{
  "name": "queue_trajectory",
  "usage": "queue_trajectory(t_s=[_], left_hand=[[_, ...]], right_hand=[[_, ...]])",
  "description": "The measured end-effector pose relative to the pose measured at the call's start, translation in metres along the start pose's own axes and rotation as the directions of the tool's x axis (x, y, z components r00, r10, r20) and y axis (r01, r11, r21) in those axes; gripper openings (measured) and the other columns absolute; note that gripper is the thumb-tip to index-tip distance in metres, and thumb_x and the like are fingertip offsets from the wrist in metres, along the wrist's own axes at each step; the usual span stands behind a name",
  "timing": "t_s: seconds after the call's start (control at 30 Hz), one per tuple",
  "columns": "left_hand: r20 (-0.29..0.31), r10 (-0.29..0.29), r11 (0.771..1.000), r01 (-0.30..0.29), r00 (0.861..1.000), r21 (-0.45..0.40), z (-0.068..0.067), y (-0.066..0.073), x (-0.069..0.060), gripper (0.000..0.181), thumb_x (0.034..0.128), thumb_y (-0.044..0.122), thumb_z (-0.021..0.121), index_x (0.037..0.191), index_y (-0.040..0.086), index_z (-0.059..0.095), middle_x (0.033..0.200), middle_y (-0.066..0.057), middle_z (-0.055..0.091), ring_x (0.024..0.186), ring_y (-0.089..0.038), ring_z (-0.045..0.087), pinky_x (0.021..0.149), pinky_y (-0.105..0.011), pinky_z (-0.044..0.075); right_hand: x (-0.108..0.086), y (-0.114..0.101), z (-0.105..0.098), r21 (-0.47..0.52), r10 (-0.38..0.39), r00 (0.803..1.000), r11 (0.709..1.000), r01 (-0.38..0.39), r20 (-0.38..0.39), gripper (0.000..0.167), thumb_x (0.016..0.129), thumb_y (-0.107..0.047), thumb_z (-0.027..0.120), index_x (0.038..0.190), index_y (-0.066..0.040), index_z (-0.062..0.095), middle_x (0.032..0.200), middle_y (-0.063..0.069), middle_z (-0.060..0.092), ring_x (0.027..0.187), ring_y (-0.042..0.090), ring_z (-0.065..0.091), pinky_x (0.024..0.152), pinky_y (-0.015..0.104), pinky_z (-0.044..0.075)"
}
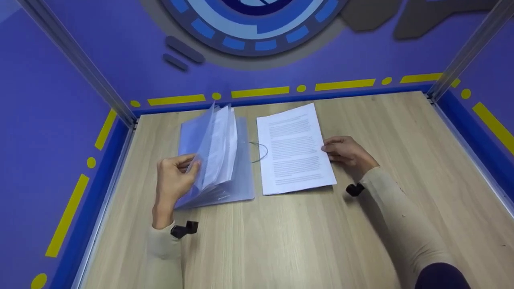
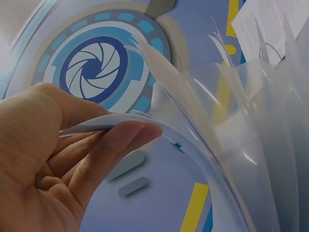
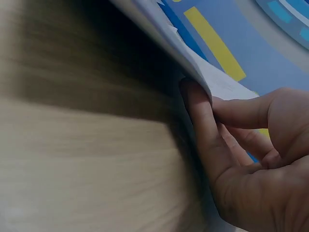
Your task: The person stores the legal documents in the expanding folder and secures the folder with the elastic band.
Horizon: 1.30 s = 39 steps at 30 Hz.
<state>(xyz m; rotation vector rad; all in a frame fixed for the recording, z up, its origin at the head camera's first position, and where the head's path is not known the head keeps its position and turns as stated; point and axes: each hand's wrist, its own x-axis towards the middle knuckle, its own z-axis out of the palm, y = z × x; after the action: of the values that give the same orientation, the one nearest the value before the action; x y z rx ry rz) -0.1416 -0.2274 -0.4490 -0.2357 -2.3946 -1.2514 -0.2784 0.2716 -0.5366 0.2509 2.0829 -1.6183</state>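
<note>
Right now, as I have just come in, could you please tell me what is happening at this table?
A person is handling papers and a plastic folder. The left hand pinches plastic of the open folder, whose clear pages stand partly raised, with white sheets among them. The right hand pinches the right edge of the printed paper beside the folder, with that edge lifted off the table. The printed paper is outside the folder.
</note>
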Motion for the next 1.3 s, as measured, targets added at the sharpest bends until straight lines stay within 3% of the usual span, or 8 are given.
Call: queue_trajectory(t_s=[0.23,0.37,0.6,0.9,1.13,1.3], left_hand=[[-0.006,0.002,1.000,-0.002,1.000,0.003,-0.001,-0.001,-0.001,0.019,0.0895,-0.003,0.079,0.108,-0.008,0.081,0.098,-0.025,0.080,0.085,-0.039,0.080,0.074,-0.008,0.057],[-0.002,0.010,1.000,-0.010,1.000,0.020,-0.001,-0.001,-0.001,0.019,0.0897,-0.001,0.080,0.108,-0.008,0.081,0.098,-0.024,0.080,0.085,-0.037,0.081,0.075,-0.014,0.060],[0.004,0.006,1.000,-0.006,1.000,0.013,-0.001,0.000,0.000,0.018,0.0908,0.000,0.080,0.107,-0.009,0.081,0.099,-0.025,0.080,0.087,-0.038,0.081,0.074,-0.003,0.053],[0.010,-0.016,1.000,0.016,1.000,0.004,-0.002,0.002,-0.001,0.019,0.0908,0.000,0.080,0.108,-0.010,0.081,0.101,-0.026,0.080,0.088,-0.038,0.081,0.074,-0.002,0.052],[0.003,-0.020,1.000,0.020,1.000,0.001,-0.003,0.002,-0.001,0.021,0.0896,-0.001,0.081,0.108,-0.010,0.080,0.101,-0.026,0.080,0.089,-0.038,0.081,0.074,-0.003,0.053],[-0.010,-0.027,1.000,0.027,1.000,-0.004,-0.003,0.001,0.000,0.020,0.0898,-0.001,0.081,0.107,-0.009,0.081,0.100,-0.026,0.080,0.089,-0.039,0.080,0.074,-0.003,0.053]], right_hand=[[-0.006,0.004,-0.004,0.111,-0.028,0.999,0.994,0.026,0.023,0.042,0.104,-0.012,0.070,0.141,0.004,0.059,0.097,-0.002,0.078,0.082,0.008,0.072,0.072,0.020,0.060],[-0.010,0.006,-0.010,0.123,-0.048,0.998,0.992,0.043,0.035,0.042,0.105,-0.009,0.067,0.143,0.006,0.058,0.099,-0.001,0.079,0.085,0.008,0.074,0.073,0.020,0.061],[-0.019,0.008,-0.022,0.171,-0.043,0.998,0.985,0.035,0.042,0.037,0.106,-0.010,0.066,0.140,0.006,0.060,0.101,0.002,0.080,0.085,0.010,0.074,0.069,0.018,0.060],[-0.026,0.001,-0.032,0.219,-0.066,0.997,0.974,0.055,0.041,0.036,0.104,-0.010,0.070,0.135,0.004,0.059,0.099,0.001,0.080,0.089,0.012,0.077,0.076,0.024,0.063],[-0.028,-0.009,-0.029,0.240,-0.076,0.996,0.969,0.065,0.039,0.043,0.104,-0.011,0.070,0.140,0.007,0.055,0.101,0.003,0.080,0.090,0.014,0.078,0.076,0.025,0.064],[-0.025,-0.014,-0.018,0.287,-0.087,0.994,0.956,0.065,0.065,0.037,0.104,-0.009,0.070,0.137,0.005,0.060,0.102,0.005,0.081,0.090,0.015,0.080,0.075,0.025,0.065]])
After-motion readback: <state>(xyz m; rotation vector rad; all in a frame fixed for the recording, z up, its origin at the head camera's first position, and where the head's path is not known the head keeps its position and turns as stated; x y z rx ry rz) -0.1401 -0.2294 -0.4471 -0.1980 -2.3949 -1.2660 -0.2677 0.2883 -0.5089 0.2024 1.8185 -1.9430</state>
